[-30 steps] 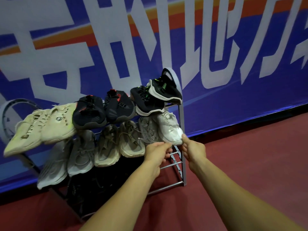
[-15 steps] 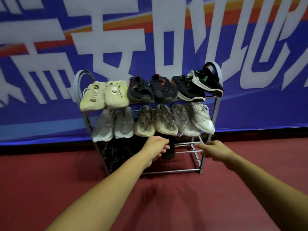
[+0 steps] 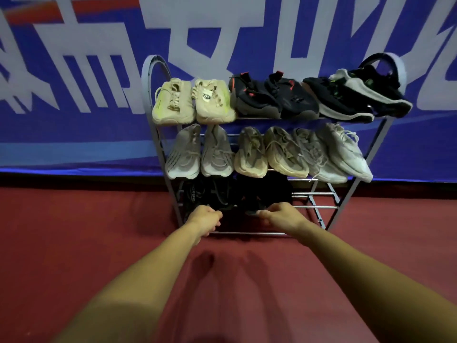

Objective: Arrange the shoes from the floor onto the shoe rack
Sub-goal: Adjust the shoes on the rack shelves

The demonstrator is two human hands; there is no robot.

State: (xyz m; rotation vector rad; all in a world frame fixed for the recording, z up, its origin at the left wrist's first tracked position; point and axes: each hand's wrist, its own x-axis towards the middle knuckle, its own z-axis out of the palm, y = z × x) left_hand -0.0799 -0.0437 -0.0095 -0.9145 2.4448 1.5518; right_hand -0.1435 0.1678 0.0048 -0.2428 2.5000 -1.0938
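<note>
The black low-top shoes (image 3: 212,194) sit on the lowest tier of the grey metal shoe rack (image 3: 158,134), directly ahead of both hands; the left hand (image 3: 205,220) is at the toe of the left-side shoes and the right hand (image 3: 279,217) at the toe of the darker pair (image 3: 262,191) beside them; both hands have their fingers curled, but the shoes are too dark to show whether either grips one or only touches it, so I cannot tell.

A second ago both hands were up at the white lace-up sneaker (image 3: 346,152), which stands at the right end of the tier above the hands; they have since left it and dropped to the bottom tier; that suggests the middle row is settled and the last row is being straightened.

Right of the right hand, bare silver rails (image 3: 314,194) leave room for one more pair; farthest above the hands, cream, black-and-red and black white-soled shoes fill the top tier; every shoe in view is on the rack, so the task looks close to done.
</note>
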